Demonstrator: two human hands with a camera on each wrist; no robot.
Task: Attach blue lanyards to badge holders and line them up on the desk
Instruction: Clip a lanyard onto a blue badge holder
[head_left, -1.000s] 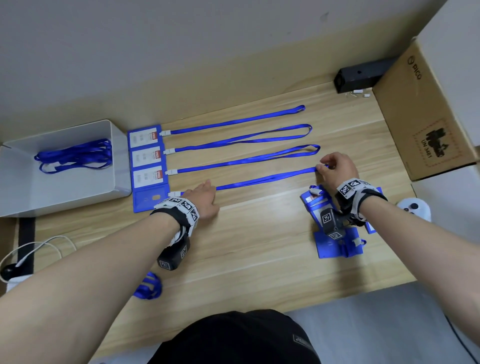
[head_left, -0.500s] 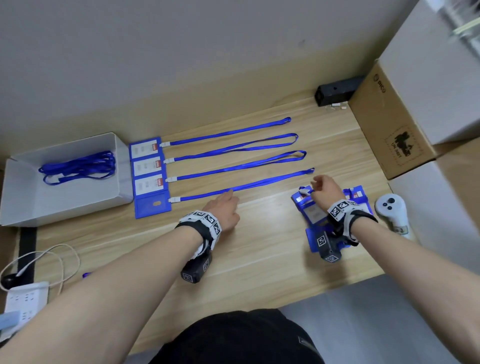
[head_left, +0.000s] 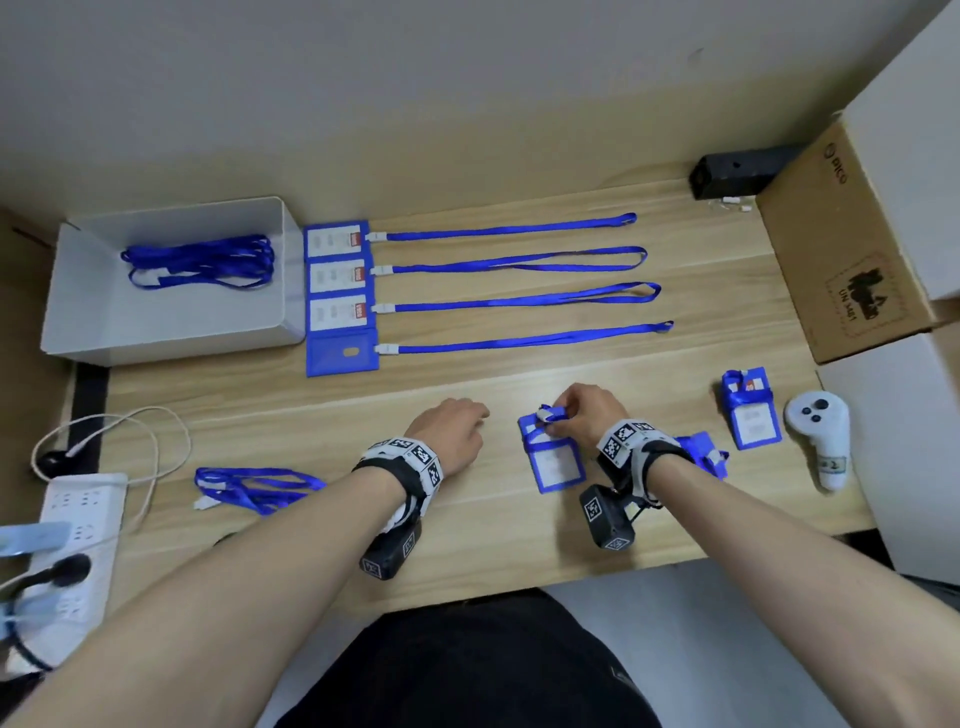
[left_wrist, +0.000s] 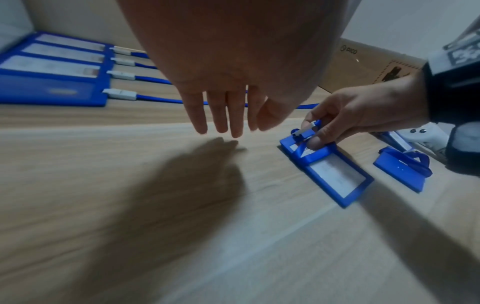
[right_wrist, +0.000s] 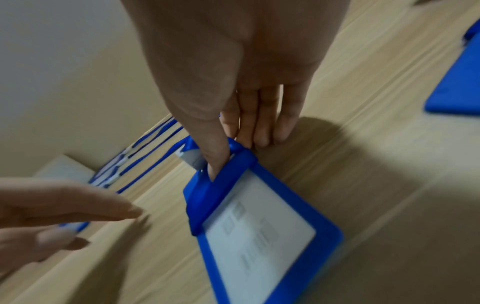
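Four finished badges with lanyards (head_left: 519, 338) lie lined up beyond the right hand (head_left: 582, 415), whose grip pinches a fifth badge holder (head_left: 553, 457); the left hand (head_left: 452, 431) hovers open, others remain.

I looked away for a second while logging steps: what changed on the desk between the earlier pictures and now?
The right hand let go of the fourth lanyard's far end, came back toward the near edge and now pinches the wrapped badge holder at its top. The left hand drew back off that lanyard and hovers open. The four lined-up holders and the white bin stayed put.
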